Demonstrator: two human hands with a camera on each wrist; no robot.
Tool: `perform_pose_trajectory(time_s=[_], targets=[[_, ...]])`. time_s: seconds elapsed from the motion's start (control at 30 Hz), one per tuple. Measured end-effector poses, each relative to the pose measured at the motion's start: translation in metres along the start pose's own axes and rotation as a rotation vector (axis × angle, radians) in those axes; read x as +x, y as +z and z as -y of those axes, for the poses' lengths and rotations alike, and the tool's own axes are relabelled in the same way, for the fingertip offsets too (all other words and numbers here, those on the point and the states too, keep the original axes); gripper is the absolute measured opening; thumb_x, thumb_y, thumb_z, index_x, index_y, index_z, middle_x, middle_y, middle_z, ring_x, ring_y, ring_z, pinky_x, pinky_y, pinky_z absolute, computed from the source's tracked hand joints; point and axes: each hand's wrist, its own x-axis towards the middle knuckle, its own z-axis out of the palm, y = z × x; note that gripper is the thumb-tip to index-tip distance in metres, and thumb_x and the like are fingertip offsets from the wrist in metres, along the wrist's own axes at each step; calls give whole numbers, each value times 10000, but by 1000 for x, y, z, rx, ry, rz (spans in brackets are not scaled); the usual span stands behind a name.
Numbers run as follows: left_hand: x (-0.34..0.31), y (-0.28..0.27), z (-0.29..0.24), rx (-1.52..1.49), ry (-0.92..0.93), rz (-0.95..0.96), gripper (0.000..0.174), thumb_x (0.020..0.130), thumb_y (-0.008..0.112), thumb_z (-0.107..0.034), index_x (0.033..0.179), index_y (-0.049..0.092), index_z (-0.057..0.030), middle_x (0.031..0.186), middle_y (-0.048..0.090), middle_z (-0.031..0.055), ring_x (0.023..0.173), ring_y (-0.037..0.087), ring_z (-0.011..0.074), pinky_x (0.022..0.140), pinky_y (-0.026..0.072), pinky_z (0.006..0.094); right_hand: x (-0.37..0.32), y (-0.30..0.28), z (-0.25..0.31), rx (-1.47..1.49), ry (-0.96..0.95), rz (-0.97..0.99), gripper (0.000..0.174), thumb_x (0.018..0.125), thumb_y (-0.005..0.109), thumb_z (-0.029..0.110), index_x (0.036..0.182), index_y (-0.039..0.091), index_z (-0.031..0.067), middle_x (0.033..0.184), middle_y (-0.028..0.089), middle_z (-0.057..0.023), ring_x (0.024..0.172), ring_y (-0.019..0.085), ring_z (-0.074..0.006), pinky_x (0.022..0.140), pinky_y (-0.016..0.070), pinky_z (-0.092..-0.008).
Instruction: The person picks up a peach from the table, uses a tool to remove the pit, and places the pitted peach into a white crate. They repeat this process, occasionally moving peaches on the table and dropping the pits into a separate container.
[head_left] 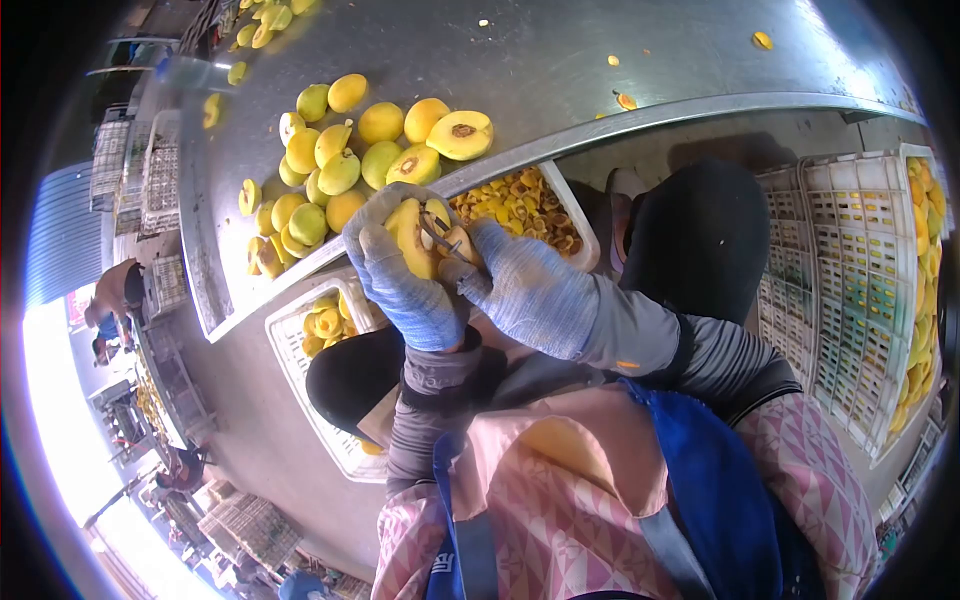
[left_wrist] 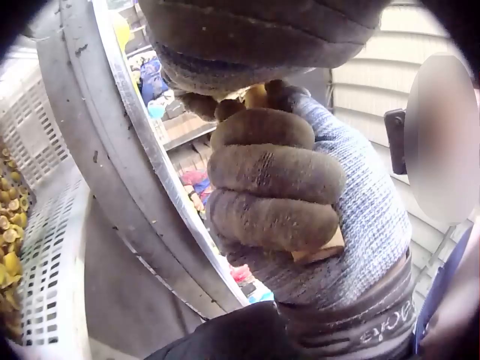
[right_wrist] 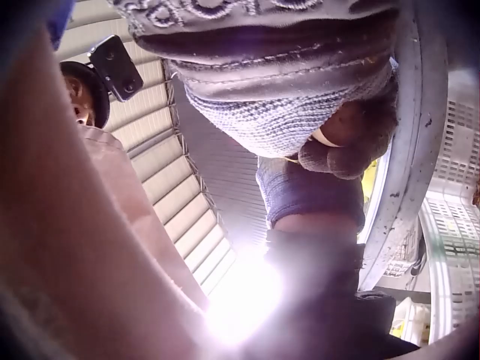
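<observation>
Both hands wear blue-grey knit gloves with dark, stained palms and fingers and meet at the table's near edge. My left hand [head_left: 412,295] holds a cut yellow peach [head_left: 405,237], its fingers bent round the fruit. Against the cut side lies the curved, dark metal blade [head_left: 438,238] of a small pitting tool. My right hand [head_left: 545,300] grips this tool; in the left wrist view its fingers [left_wrist: 274,176] curl round a wooden handle [left_wrist: 324,252]. In the right wrist view, the right glove and cuff [right_wrist: 277,67] hide most of the fruit.
Whole and halved peaches [head_left: 340,172] are heaped on the metal table [head_left: 560,60] beyond the hands. Below its edge sits a crate of pits and scraps [head_left: 525,210]. Another crate [head_left: 290,330] with peach pieces is at the left knee; tall crates [head_left: 860,260] of peaches stand right.
</observation>
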Motion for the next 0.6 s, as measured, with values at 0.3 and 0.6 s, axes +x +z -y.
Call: perform_pose_trajectory(time_s=[0.3,0.6], targets=[[-3,15,-11,-66,-175,-195,385,1037,349,-308,1149,539,8,1110,540,128,999,564,234,933,450,350,0,4,-3,54,-24,-25,303,941,602,246,1075,534,-17,798,644,-205,617,645,-364,534,512,-406],[6,4,-10,-1091,-812,-307,375,992,484,-333,1180,524,-11,1118,594,145,1038,581,252,915,504,399,2,-6,1,-162,-156,-32,492,926,606,315,1261,476,-21,702,633,-186,587,637,-351,529,518,-415]])
